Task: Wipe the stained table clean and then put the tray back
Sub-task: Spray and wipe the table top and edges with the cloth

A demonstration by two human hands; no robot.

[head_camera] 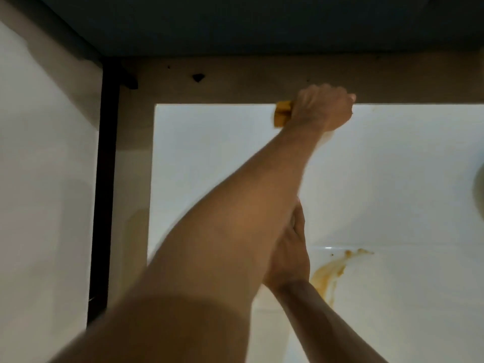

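Your white bench [379,179] is hard, glossy and likely slick, with the orange-brown stain [328,271] lying on its near part, just right of your crossed arms and not yet wiped. The yellow sponge [282,113], probably soft and light, is at the bench's far edge, best held across its top; your left hand [323,108] reaches there on a long straight arm, fingers curled round it. Your right hand [288,247] lies near the stain, largely hidden under the left forearm, so its fingers can't be read; no tray in view.
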